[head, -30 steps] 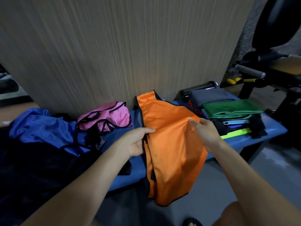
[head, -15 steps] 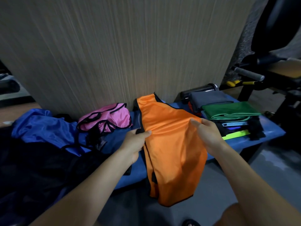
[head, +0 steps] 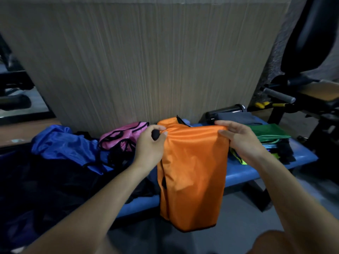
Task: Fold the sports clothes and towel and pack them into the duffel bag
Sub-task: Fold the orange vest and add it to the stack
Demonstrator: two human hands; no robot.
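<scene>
An orange sports vest with black trim (head: 192,173) hangs folded lengthwise in front of the blue bench (head: 244,173). My left hand (head: 149,145) grips its upper left corner. My right hand (head: 240,142) pinches the upper right edge. The lower end of the vest dangles below the bench's front edge. A crumpled pink vest (head: 124,134) and a blue garment (head: 67,145) lie to the left. A stack of folded clothes, green on top (head: 269,133), sits on the bench at the right. A dark duffel bag (head: 36,189) fills the lower left.
A wood-grain panel (head: 146,61) stands right behind the bench. A black bottle (head: 225,110) lies behind the folded stack. Gym equipment with a black seat and padded bars (head: 302,79) stands at the right. Grey floor lies below.
Both hands have lifted the orange vest off the bench and now hold it up by its top edge, so that it hangs straighter and narrower.
</scene>
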